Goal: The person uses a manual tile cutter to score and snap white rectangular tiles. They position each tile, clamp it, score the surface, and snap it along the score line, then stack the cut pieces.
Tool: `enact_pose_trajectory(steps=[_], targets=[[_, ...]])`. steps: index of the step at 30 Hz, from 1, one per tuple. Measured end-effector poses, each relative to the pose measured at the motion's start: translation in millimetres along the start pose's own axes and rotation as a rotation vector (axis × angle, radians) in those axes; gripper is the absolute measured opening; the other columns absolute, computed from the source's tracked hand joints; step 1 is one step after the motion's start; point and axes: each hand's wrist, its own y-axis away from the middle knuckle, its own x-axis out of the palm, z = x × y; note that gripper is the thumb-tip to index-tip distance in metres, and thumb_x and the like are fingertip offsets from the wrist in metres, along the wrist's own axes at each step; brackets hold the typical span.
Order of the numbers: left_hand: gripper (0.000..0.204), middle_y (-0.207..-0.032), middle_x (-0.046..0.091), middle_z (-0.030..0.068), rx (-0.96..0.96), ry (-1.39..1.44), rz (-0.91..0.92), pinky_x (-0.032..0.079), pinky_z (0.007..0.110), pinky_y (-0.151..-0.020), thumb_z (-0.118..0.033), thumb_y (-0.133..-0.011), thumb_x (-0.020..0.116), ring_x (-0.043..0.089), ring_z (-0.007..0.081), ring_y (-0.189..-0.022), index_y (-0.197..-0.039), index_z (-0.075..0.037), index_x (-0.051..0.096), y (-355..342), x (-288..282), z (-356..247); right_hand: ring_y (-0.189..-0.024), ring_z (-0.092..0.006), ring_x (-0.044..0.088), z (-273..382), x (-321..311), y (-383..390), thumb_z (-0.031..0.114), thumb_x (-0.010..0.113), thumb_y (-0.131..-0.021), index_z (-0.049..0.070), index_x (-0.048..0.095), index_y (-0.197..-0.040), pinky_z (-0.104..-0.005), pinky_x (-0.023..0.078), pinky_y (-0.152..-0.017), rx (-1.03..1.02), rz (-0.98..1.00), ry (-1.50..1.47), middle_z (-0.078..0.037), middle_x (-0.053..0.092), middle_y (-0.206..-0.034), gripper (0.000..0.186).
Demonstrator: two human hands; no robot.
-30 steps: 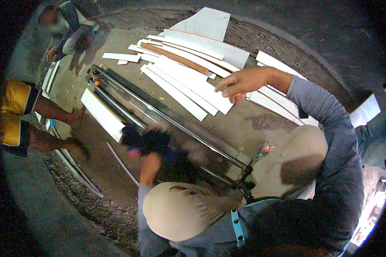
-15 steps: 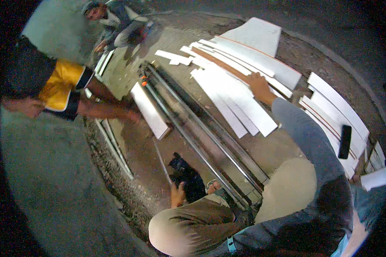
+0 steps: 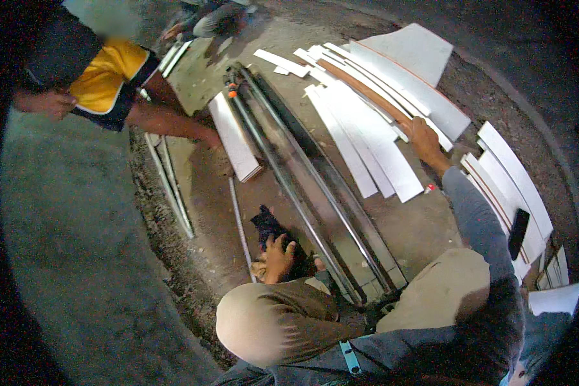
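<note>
My right hand (image 3: pixel 428 138) reaches out to the far right, its fingers closed on the near end of a long brown strip (image 3: pixel 360 83). White tile strips (image 3: pixel 360 138) lie fanned around it. Close to my left knee, the fingers of my left hand (image 3: pixel 278 258) curl over a crumpled black cloth-like bundle (image 3: pixel 268 225); part of their grip is hidden. Beside that bundle a thin pale strip (image 3: pixel 239 222) lies on the ground. Between my hands a long tile cutter (image 3: pixel 302 154) with two metal rails and an orange part runs away from me.
A stack of white tiles (image 3: pixel 235 138) lies left of the cutter. Near it a person in yellow shorts (image 3: pixel 112 74) leans in, and another person (image 3: pixel 215 22) crouches farther back. More white pieces (image 3: pixel 508 174) and a black phone-like object (image 3: pixel 518 235) lie at right.
My right hand stays at the brown strip's near end. My left hand has moved up onto the black bundle, its fingers now over it. The whole view has shifted a little.
</note>
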Motion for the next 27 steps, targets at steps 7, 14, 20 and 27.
enact_pose_trajectory(steps=[7, 14, 20, 27], targets=[[0.054, -0.148, 0.042, 0.0373, -0.026, -0.043, -0.007, 0.042, 0.055, -0.110, -0.044, -0.096, 0.069, 0.047, 0.0535, -0.133, -0.136, -0.009, 0.063, -25.1, 14.1, -10.0, -0.089, -0.0413, 0.067, -33.2, -11.0, -13.6, 0.046, 0.056, -0.103, 0.000, 0.064, -0.106, -0.0539, 0.056, -0.075, 0.078, -0.134, 0.003, -0.021, 0.065, -0.096, 0.046], [0.053, -0.144, 0.047, 0.0368, 0.158, 0.040, -0.076, 0.042, 0.057, -0.109, -0.043, -0.096, 0.071, 0.050, 0.0530, -0.129, -0.134, -0.006, 0.063, -45.5, 31.3, -0.4, -0.089, -0.0336, 0.070, -45.4, -12.9, -27.8, 0.031, 0.054, -0.104, 0.002, 0.069, -0.103, -0.0475, 0.060, -0.074, -0.162, -0.256, 0.357, -0.016, 0.067, -0.098, 0.032], [0.052, -0.146, 0.045, 0.0362, 0.164, 0.064, -0.019, 0.041, 0.056, -0.110, -0.041, -0.098, 0.068, 0.048, 0.0529, -0.132, -0.136, -0.006, 0.062, -51.4, 28.2, -12.7, -0.104, -0.0309, 0.066, -46.9, -6.0, -46.0, 0.028, 0.056, -0.102, 0.003, 0.068, -0.110, -0.0432, 0.059, -0.071, 0.076, 0.073, 0.423, -0.016, 0.065, -0.107, 0.028], [0.051, -0.152, 0.038, 0.0368, 0.138, 0.039, -0.008, 0.037, 0.056, -0.113, -0.042, -0.101, 0.064, 0.042, 0.0522, -0.138, -0.138, -0.007, 0.060, -59.3, 26.6, -9.7, -0.113, -0.0311, 0.064, -23.7, 6.2, -2.8, 0.028, 0.069, -0.092, 0.003, 0.061, -0.114, -0.0452, 0.060, -0.078, -0.077, -0.294, 0.475, -0.014, 0.061, -0.117, 0.034]])
